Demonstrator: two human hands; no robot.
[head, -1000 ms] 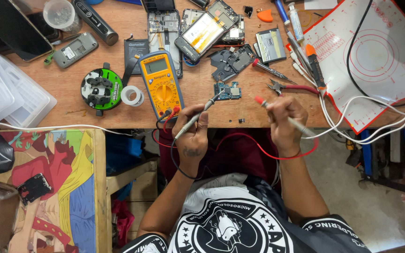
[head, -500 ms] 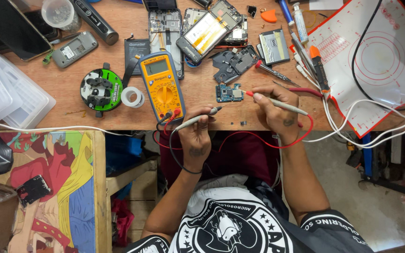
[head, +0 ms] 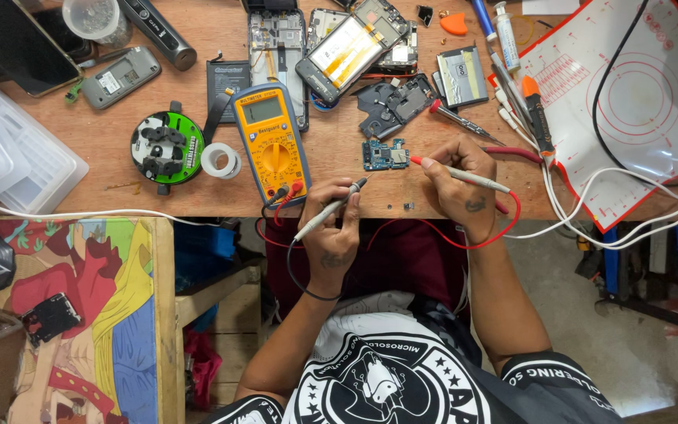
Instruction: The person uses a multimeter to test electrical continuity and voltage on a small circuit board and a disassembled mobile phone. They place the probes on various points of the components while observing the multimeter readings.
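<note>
So the right hand point(head: 461, 184) has its fingers pinched pen-style around the slim grey-and-red test probe point(head: 464, 174), red tip angled toward 9 o'clock and right at the edge of the small blue-green bare circuit board point(head: 384, 154) lying flat on the wooden tabletop point(head: 339, 141), probably so a tiny contact can be hit with some control; I can't tell if the tip actually touches. The left hand point(head: 331, 228) grips the grey-and-black test probe point(head: 329, 210) the same way, fingers closed on the shaft, tip pointing toward 1 o'clock but parked short of the board, near the table edge. Both leads run to the yellow handheld multimeter point(head: 271, 141), sitting at 9 o'clock from the board with its screen facing up, easy to glance at. A roll of white tape point(head: 220, 159) and a round green-and-black holder point(head: 168, 147) sit further toward 9 o'clock. Compared with a second ago, the right hand has swung its probe in from the table edge to the board, while the left one has dropped back a little.
</note>
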